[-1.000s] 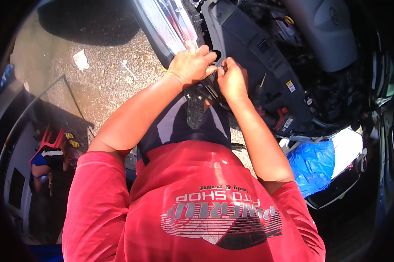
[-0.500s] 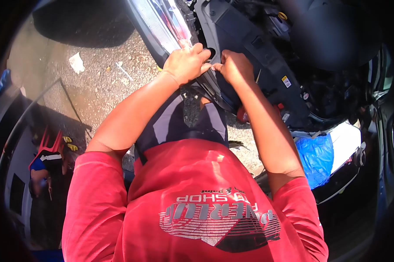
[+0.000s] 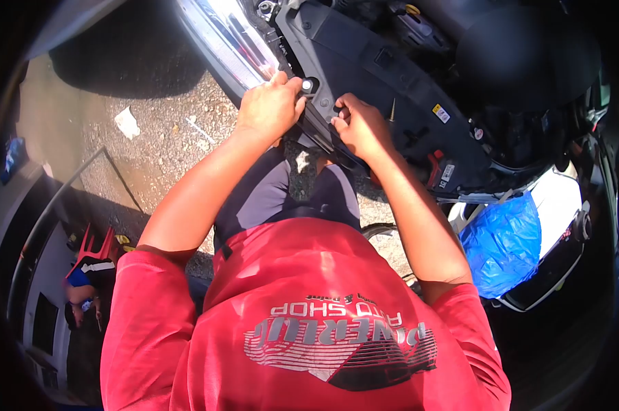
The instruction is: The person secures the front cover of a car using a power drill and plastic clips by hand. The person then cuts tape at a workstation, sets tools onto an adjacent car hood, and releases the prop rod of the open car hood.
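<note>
My left hand (image 3: 270, 104) rests at the inner edge of the clear headlight (image 3: 231, 44), its fingers curled in; whatever they may hold is hidden. A round white-topped part (image 3: 307, 85) shows just beyond its fingertips. My right hand (image 3: 361, 127) is over the front edge of the black panel (image 3: 364, 58), thumb and forefinger bent toward each other around a small dark piece that is hard to make out. A thin pointed tool (image 3: 392, 111) stands on the panel to the right of this hand.
Engine parts lie beyond the panel. A red-handled object (image 3: 434, 168) is on the panel's right part. Blue plastic (image 3: 505, 243) covers something white at the right. A red chair (image 3: 93, 250) and a person's arm (image 3: 80, 301) show at the lower left.
My hands have moved apart; before, their fingertips met beside the headlight. The round white-topped part now shows between them. The view has shifted, and the car front appears farther left.
</note>
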A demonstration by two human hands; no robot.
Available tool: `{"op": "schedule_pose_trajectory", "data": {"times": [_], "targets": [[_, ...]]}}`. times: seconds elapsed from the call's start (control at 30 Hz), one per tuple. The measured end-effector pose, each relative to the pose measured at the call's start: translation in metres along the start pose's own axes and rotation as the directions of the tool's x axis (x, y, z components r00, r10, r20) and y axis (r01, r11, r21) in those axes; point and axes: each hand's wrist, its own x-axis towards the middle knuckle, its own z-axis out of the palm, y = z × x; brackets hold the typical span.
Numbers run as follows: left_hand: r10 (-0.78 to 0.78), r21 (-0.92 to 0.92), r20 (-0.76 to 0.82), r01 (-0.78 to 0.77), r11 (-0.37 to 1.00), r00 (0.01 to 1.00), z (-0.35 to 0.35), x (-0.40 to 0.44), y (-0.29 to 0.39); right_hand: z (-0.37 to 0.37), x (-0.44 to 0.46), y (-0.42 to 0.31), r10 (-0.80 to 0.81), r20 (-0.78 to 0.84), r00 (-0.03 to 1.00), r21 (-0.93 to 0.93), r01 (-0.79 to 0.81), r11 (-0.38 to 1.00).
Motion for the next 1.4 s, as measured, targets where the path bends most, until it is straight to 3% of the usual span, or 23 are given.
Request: {"op": "schedule_pose_trajectory", "data": {"times": [0.07, 0.1, 0.17, 0.2, 0.3, 0.37, 0.43, 0.53, 0.63, 0.7, 0.73, 0.83, 0.9, 0.93, 1.0, 1.03, 1.1, 1.13, 1.23, 1.27, 1.3, 1.33, 1.4], "targets": [[-0.096, 0.015, 0.042, 0.095, 0.995, 0.995, -0.015, -0.005, 0.000, -0.003, -0.019, 0.005, 0.072, 0.009, 0.997, 0.145, -0.073, 0.987], [-0.057, -0.021, -0.028, 0.056, 0.998, 0.998, -0.014, -0.012, -0.008, 0.002, -0.029, 0.014, 0.080, -0.015, 0.997, 0.198, -0.075, 0.977], [-0.100, -0.067, 0.054, 0.104, 0.992, 0.994, -0.028, -0.023, -0.011, -0.003, -0.048, 0.016, 0.151, 0.092, 0.984, 0.348, -0.174, 0.921], [-0.056, -0.123, 0.058, 0.063, 0.990, 0.997, -0.028, -0.030, -0.015, 0.010, -0.056, 0.028, 0.094, 0.099, 0.991, 0.426, -0.128, 0.896], [0.049, -0.321, 0.181, 0.012, 0.947, 0.982, -0.035, -0.049, 0.001, 0.000, -0.082, 0.000, -0.171, -0.003, 0.985, 0.378, 0.159, 0.912], [0.230, -0.428, 0.225, -0.116, 0.896, 0.947, -0.031, -0.057, 0.017, 0.003, -0.096, -0.006, -0.191, 0.066, 0.979, 0.406, 0.148, 0.902], [0.216, -0.440, 0.357, -0.041, 0.897, 0.909, -0.035, -0.062, 0.042, 0.008, -0.102, 0.002, -0.253, 0.128, 0.959, 0.262, 0.213, 0.941], [0.362, -0.473, 0.397, -0.150, 0.868, 0.844, -0.023, -0.062, 0.053, 0.005, -0.123, 0.018, -0.135, 0.123, 0.983, 0.326, 0.088, 0.941], [0.514, -0.386, 0.515, -0.350, 0.854, 0.686, -0.034, -0.060, 0.078, 0.001, -0.143, 0.025, -0.068, 0.156, 0.985, 0.450, -0.010, 0.893], [0.536, -0.392, 0.534, -0.370, 0.842, 0.654, -0.018, -0.059, 0.079, 0.002, -0.151, 0.023, 0.108, 0.254, 0.961, 0.781, -0.270, 0.563], [0.534, -0.409, 0.549, -0.350, 0.843, 0.644, -0.016, -0.057, 0.082, -0.005, -0.155, 0.021, 0.094, 0.261, 0.961, 0.847, -0.275, 0.455], [0.487, -0.400, 0.569, -0.295, 0.868, 0.662, -0.027, -0.055, 0.087, -0.003, -0.160, 0.042, 0.072, 0.041, 0.997, 0.854, -0.072, 0.515], [0.411, -0.407, 0.567, -0.191, 0.893, 0.714, -0.046, -0.057, 0.082, -0.026, -0.166, 0.069, 0.131, -0.232, 0.964, 0.454, -0.012, 0.891], [0.424, -0.486, 0.498, -0.162, 0.859, 0.756, -0.054, -0.059, 0.076, -0.031, -0.169, 0.083, 0.022, -0.449, 0.893, 0.057, 0.004, 0.998], [0.305, -0.532, 0.530, 0.031, 0.846, 0.791, -0.088, -0.063, 0.073, -0.033, -0.169, 0.114, 0.016, -0.472, 0.882, -0.185, -0.116, 0.976], [0.273, -0.603, 0.530, 0.131, 0.787, 0.803, -0.102, -0.067, 0.072, -0.029, -0.166, 0.129, 0.022, -0.494, 0.869, -0.168, -0.121, 0.978], [0.258, -0.741, 0.417, 0.161, 0.652, 0.871, -0.156, -0.084, 0.112, -0.009, -0.156, 0.157, -0.133, -0.442, 0.887, -0.564, -0.159, 0.810], [0.376, -0.823, 0.289, 0.027, 0.568, 0.880, -0.181, -0.093, 0.129, -0.001, -0.152, 0.162, -0.155, -0.402, 0.903, -0.648, -0.160, 0.745], [0.677, -0.939, -0.135, -0.312, 0.147, 0.724, -0.252, -0.125, 0.202, 0.005, -0.140, 0.159, -0.131, -0.373, 0.919, -0.636, -0.150, 0.757], [0.757, -0.910, -0.275, -0.414, -0.007, 0.593, -0.270, -0.133, 0.221, 0.008, -0.134, 0.159, -0.129, -0.387, 0.913, -0.632, -0.161, 0.758], [0.831, -0.868, -0.419, -0.430, -0.248, 0.366, -0.287, -0.133, 0.242, 0.013, -0.128, 0.160, -0.090, -0.364, 0.927, -0.627, -0.172, 0.760], [0.863, -0.901, -0.370, -0.359, -0.243, 0.343, -0.305, -0.149, 0.243, 0.017, -0.123, 0.161, -0.049, -0.341, 0.939, -0.622, -0.186, 0.760], [0.888, -0.873, -0.402, -0.385, -0.299, 0.222, -0.325, -0.170, 0.261, 0.017, -0.121, 0.165, -0.031, -0.351, 0.936, -0.557, -0.182, 0.810]]}}
